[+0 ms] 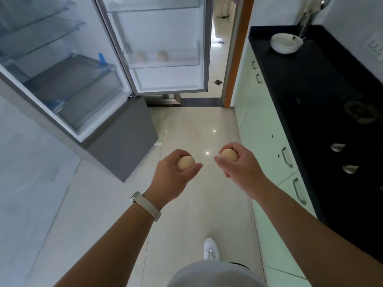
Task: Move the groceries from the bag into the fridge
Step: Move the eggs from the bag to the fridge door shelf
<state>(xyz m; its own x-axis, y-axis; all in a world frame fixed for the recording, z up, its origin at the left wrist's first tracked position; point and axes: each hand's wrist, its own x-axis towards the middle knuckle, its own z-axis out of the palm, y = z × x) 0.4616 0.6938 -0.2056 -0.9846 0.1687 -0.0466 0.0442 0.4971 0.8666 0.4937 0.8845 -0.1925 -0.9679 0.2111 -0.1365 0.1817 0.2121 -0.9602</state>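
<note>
Fridge (72, 83) at left, open, its door (165, 32) swung wide, carrying a door bin (194, 59); black desk (321, 90) at right. Above the floor, left hand (176, 175) and right hand (242, 166), near but apart, each curl round an egg: left egg (186, 162), right egg (229, 154). Two stored eggs (162, 55) lie in the bin.

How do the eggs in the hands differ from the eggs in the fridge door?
The held eggs are gripped, one each, by the left hand and right hand above the floor. The door eggs rest apart in a clear bin. The held eggs show sharp but partly covered by fingers, while the door eggs look hazy behind plastic. All four look pale tan.
</note>
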